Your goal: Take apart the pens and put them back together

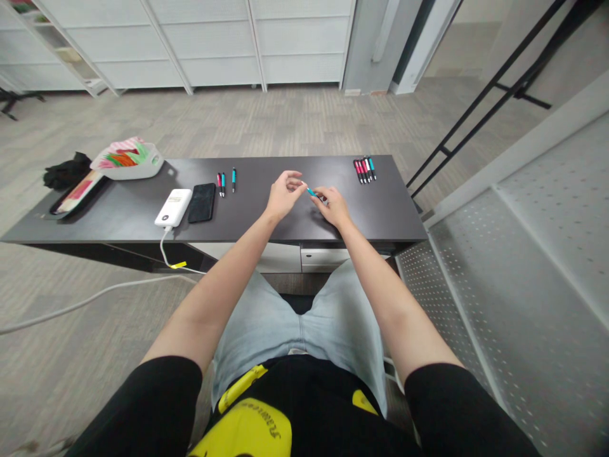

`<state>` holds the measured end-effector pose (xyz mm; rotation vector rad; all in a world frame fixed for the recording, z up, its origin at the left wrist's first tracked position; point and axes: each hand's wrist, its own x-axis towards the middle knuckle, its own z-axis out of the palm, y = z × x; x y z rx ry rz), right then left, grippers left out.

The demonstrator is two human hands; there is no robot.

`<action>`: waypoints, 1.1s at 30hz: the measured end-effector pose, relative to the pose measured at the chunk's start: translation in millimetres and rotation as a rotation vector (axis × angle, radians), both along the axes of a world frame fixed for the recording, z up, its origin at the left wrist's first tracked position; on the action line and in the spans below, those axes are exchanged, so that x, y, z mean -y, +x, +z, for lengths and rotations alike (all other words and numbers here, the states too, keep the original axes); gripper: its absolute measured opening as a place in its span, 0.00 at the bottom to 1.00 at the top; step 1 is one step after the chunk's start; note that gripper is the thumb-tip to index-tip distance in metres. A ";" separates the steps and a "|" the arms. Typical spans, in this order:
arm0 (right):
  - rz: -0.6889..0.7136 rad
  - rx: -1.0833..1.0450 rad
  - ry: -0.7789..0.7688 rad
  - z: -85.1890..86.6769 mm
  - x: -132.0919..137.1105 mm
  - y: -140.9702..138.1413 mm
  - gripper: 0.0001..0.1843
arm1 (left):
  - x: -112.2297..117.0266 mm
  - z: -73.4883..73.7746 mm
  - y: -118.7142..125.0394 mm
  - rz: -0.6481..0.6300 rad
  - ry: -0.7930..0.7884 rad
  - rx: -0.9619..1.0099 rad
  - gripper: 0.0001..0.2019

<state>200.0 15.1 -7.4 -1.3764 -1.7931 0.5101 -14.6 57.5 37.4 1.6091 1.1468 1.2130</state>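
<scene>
Pen [311, 192]: slim, teal barrel, pale end, held tilted above the desk [257, 171]. Right hand [332, 204] pinched its barrel; left hand [284, 192] curled at the pale end, clamping could not be told. Near edge ran beneath the forearms [254, 247]; desktop room extended rightward to a pen row [365, 170].

Teal pen [311, 192]: smooth plastic look. Table [266, 166]: smooth, matt to faintly satin. Power bank [173, 206]: smooth white plastic. Phone [202, 203]: dark, glassy front. Basket [156, 165]: white plastic. Jeans [280, 324]: faded denim. Shirt [328, 406]: matt black cloth. Floor [247, 120]: matt, streaky, carpet-like. Side panel [537, 235]: perforated, looks like painted metal.
</scene>
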 end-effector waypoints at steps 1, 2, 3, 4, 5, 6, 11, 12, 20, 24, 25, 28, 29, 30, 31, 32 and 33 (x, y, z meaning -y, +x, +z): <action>-0.013 -0.008 0.004 -1.7 -0.8 0.0 0.10 | -0.7 -0.2 -1.1 -0.024 -0.002 -0.014 0.20; -0.032 -0.022 0.010 -3.6 -1.7 0.2 0.10 | -1.3 -0.4 -3.0 -0.046 0.002 -0.038 0.23; -0.052 -0.042 0.017 -5.6 -2.7 0.5 0.10 | -2.1 -0.6 -5.8 -0.062 0.010 -0.075 0.26; -0.071 -0.068 0.026 -7.6 -3.9 0.9 0.10 | -3.3 -0.9 -9.4 -0.067 0.025 -0.123 0.29; -0.084 -0.098 0.034 -9.6 -5.2 1.4 0.09 | -5.0 -1.1 -14.0 -0.058 0.044 -0.181 0.30; -0.094 -0.128 0.041 -11.6 -6.6 2.1 0.09 | -7.4 -1.4 -19.2 -0.038 0.061 -0.244 0.30; -0.124 -0.268 0.015 -18.1 -13.6 4.3 0.14 | -27.5 -4.2 -41.5 0.084 0.033 -0.544 0.17; -0.124 -0.286 0.006 -18.2 -14.1 4.3 0.15 | -31.9 -5.0 -42.6 0.087 0.021 -0.593 0.15; -0.121 -0.235 -0.094 -5.6 -2.1 3.4 0.14 | -52.0 -12.1 -19.0 0.066 0.108 -0.739 0.06; -0.113 -0.239 -0.103 -0.5 3.3 2.9 0.15 | -58.6 -18.9 -15.4 0.036 0.105 -0.702 0.12; -0.117 -0.238 -0.112 0.3 3.8 2.7 0.15 | -60.3 -20.8 -16.3 0.033 0.101 -0.675 0.13; -0.137 -0.228 -0.147 1.6 3.4 2.7 0.16 | -60.8 -25.4 -19.8 0.026 0.113 -0.565 0.18; -0.141 -0.226 -0.152 1.5 2.8 2.9 0.16 | -58.3 -26.2 -20.7 0.022 0.118 -0.531 0.19; -0.142 -0.227 -0.151 1.1 2.1 3.2 0.16 | -54.0 -26.8 -21.3 0.012 0.117 -0.502 0.20; -0.143 -0.229 -0.145 0.5 1.3 3.7 0.16 | -48.0 -27.2 -21.7 -0.005 0.103 -0.469 0.19; -0.142 -0.231 -0.136 -0.3 0.6 4.2 0.16 | -40.4 -27.6 -21.8 -0.028 0.070 -0.424 0.19; -0.140 -0.234 -0.125 -1.1 -0.1 4.8 0.17 | -31.4 -28.2 -22.1 -0.057 0.026 -0.362 0.17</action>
